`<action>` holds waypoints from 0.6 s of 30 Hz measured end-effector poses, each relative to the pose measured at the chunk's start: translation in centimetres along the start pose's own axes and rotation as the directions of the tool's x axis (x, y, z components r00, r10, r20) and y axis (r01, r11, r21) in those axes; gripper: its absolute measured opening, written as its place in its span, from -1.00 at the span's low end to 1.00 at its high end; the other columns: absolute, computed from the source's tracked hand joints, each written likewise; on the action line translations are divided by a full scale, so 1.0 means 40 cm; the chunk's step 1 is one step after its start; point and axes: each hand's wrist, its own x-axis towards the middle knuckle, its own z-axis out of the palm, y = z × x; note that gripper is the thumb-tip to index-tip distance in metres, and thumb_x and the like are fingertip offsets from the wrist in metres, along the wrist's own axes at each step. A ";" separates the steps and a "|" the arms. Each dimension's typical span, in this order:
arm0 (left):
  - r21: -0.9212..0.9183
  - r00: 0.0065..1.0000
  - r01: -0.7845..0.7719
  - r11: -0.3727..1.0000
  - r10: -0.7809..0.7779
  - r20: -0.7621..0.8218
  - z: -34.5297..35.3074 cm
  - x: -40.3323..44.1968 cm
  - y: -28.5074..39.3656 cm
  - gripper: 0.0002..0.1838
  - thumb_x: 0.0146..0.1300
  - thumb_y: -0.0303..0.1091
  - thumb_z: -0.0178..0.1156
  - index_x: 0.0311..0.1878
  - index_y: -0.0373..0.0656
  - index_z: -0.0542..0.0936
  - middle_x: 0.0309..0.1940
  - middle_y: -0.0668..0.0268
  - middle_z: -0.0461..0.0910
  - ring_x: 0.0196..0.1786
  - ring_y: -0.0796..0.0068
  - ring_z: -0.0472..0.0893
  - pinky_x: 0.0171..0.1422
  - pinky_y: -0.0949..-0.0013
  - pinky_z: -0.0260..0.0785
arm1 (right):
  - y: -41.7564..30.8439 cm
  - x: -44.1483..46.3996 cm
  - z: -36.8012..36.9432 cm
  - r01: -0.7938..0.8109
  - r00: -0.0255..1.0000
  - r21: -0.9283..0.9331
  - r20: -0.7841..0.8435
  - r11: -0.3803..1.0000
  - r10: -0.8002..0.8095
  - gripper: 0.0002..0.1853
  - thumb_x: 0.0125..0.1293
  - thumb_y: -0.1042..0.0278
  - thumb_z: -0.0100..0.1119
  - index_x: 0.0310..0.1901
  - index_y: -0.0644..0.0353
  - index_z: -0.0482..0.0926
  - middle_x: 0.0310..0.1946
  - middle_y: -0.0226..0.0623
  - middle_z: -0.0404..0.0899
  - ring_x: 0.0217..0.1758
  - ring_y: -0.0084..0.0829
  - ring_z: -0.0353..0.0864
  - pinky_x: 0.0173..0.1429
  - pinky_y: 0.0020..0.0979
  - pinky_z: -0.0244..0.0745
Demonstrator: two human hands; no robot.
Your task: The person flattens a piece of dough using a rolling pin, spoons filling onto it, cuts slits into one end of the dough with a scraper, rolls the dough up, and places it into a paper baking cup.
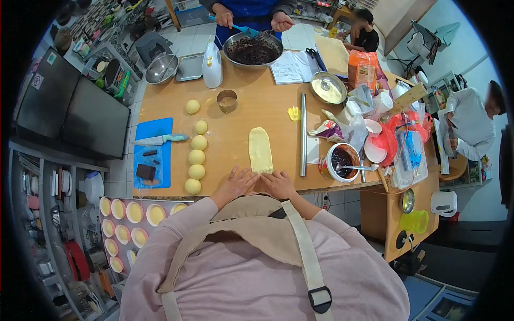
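Note:
A flattened oblong of pale yellow dough [260, 148] lies lengthwise in front of me on the wooden table. My left hand [236, 185] rests at its near left corner, fingers spread and stretched out. At the near right corner, my right hand [279, 185] touches the dough with its fingers extended. The near end of the dough is partly covered by my fingertips. To the left, several round dough balls [197, 157] stand in a column. Beyond them is a metal ring cutter [227, 100]. A metal rod or tube [303, 135] lies right of the dough.
A knife [159, 139] and dark chocolate pieces [145, 171] lie on a blue cutting board [160, 127]. Right stands a tub of dark filling [342, 160]. Opposite, another person's hands work a blue spatula [243, 30] over a mixing bowl [252, 63]. Lined cups [135, 212] fill a tray below left.

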 end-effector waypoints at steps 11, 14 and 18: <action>-0.169 0.997 0.041 0.985 -0.051 -0.055 -0.036 0.019 -0.023 -0.28 0.27 0.26 0.06 0.38 0.04 0.36 0.31 0.39 0.40 0.40 0.40 0.31 0.51 -0.09 -0.20 | 0.034 0.030 -0.021 -0.083 0.993 0.101 0.096 0.991 0.073 -0.72 0.10 0.25 0.30 -0.12 0.00 0.64 -0.22 -0.47 0.64 -0.09 -0.38 0.54 0.00 -0.27 0.32; -0.310 0.989 0.131 0.942 -0.147 -0.027 -0.077 0.047 -0.045 -0.26 0.28 0.17 0.11 0.41 -0.07 0.30 0.39 0.26 0.31 0.44 0.28 0.27 0.51 -0.04 -0.13 | 0.063 0.070 -0.038 -0.167 0.985 0.215 -0.009 0.962 0.173 -0.70 0.16 0.32 0.25 -0.05 0.10 0.61 -0.12 -0.30 0.63 -0.03 -0.24 0.55 0.09 -0.20 0.36; -0.440 0.946 0.315 0.841 -0.318 0.069 -0.077 0.135 -0.125 -0.25 0.28 0.04 0.18 0.41 -0.21 0.26 0.43 0.11 0.23 0.47 0.12 0.21 0.50 0.01 -0.01 | 0.141 0.142 0.001 -0.284 0.949 0.387 -0.015 0.877 0.314 -0.75 0.27 0.36 0.12 -0.04 0.20 0.60 -0.02 -0.13 0.60 0.10 -0.10 0.53 0.21 -0.12 0.38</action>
